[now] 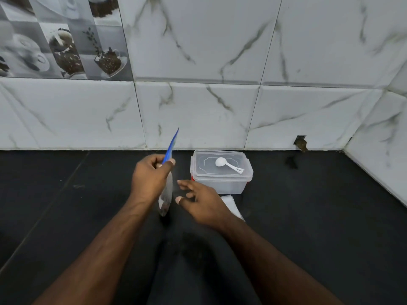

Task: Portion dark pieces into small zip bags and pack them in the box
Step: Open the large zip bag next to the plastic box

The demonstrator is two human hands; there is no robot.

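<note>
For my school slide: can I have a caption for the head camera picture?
Left hand pinches a zip bag beside the lidded box.

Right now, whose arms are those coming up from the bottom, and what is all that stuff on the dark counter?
There is no machine here. Those are a person's own two arms, and the picture comes from a camera worn on their head, looking forward and down, so you see what they see.

The left hand holds a small zip bag up by its blue top edge, pinched in its fingers. A few dark pieces sit at the bottom of the bag. The right hand is beside the bag, open and holding nothing.

On the black counter, by the tiled wall, stands a clear plastic box with its lid on. A white scoop lies on that lid. In front of the box, partly behind the right hand, lies something flat and white; I cannot tell what it is.
</note>
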